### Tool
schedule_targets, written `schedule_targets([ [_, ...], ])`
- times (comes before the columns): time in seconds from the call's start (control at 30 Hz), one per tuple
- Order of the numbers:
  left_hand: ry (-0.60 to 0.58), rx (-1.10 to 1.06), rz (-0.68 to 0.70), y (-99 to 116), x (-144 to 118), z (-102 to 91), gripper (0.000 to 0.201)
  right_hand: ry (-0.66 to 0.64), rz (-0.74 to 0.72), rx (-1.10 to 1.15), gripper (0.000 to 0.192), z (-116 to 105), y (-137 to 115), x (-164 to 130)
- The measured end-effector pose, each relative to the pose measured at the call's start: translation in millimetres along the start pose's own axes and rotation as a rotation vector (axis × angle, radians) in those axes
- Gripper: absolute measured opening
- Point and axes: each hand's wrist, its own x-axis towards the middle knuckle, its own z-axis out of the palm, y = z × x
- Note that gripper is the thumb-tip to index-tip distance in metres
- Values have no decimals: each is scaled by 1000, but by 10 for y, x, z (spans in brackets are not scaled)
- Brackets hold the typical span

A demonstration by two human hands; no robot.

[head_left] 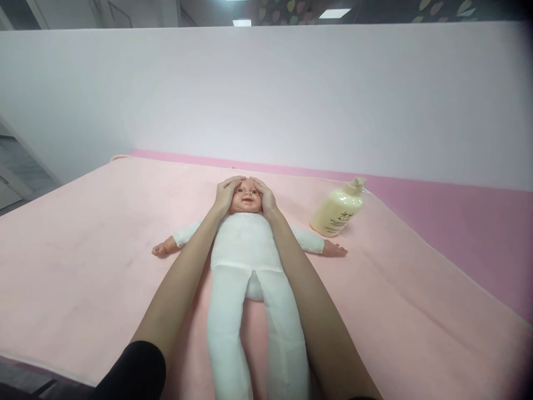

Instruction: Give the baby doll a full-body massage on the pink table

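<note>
On the light pink cloth [83,239] in the head view, the baby doll [245,241] lies face up, arms extended sideways. The left hand [226,193] and right hand [267,196] cup opposite sides of its head; the fingers [235,179] lie together (curved along the forehead). A pale yellow pump bottle [336,212] stands near the doll's outstretched hand at right.

Left hand [226,194] and right hand [266,197] cup head [247,201] of doll [246,241], face up on pink cloth [83,239], toward far edge of worktop [453,233]; yellow bottle [336,212] at right.
</note>
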Motion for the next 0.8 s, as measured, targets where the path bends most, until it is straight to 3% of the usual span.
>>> schedule_targets([
  [0.37, -1, 9, -62, 113, -61, 36, 23, -34, -31, -93, 45, -18, -2, -41],
  [0.63, 10, 62, -6, 136, -40, 25, 28, -44, -14, -47, 38, -47, 52, 8],
  [0.8, 39, 30, -18, 130, -76, 63, 18, -13, -15, -14, 32, -56, 83, 45],
])
